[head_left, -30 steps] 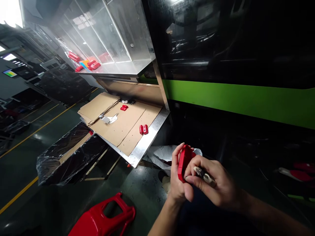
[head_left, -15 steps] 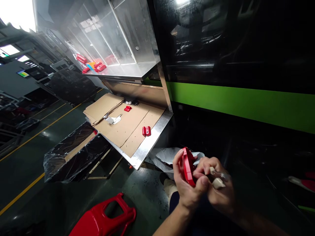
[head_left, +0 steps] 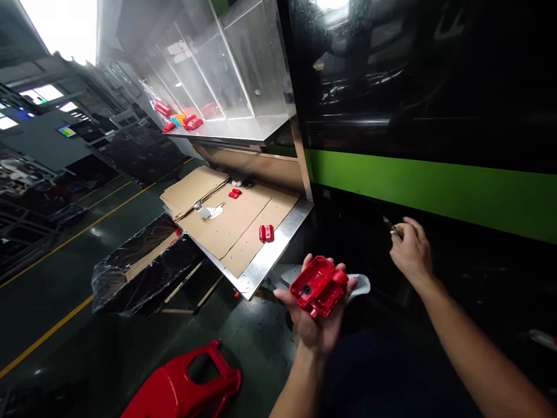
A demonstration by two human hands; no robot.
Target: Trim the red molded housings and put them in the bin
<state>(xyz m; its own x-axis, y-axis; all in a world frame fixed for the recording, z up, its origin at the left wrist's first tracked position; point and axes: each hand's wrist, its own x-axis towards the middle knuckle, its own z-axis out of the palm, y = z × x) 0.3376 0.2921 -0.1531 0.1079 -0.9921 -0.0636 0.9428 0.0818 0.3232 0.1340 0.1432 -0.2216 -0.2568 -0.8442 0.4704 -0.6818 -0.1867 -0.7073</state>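
Observation:
My left hand [head_left: 314, 325] lies palm up below the table corner and carries a red moulded plastic part [head_left: 319, 285], its ribbed inner side facing up, with fingers curled at its edges. My right hand [head_left: 409, 251] is raised to the right, apart from the part, and pinches a small hand tool [head_left: 390, 225] whose dark tip points up and left. On the cardboard-covered steel table [head_left: 265, 262] lie two small red parts, one [head_left: 266, 233] near the front edge and one [head_left: 234, 193] farther back.
A clear acrylic cabinet [head_left: 226, 87] with red pieces [head_left: 188, 122] stands above the table. A black and green machine [head_left: 426, 186] fills the right. A plastic-wrapped box [head_left: 134, 273] sits left of the table, a red stool [head_left: 187, 383] on the floor, white paper [head_left: 361, 283] behind my left hand.
My hands have come apart. The right hand lifted the tool away up and to the right. The left hand turned the red part flat, inner side up.

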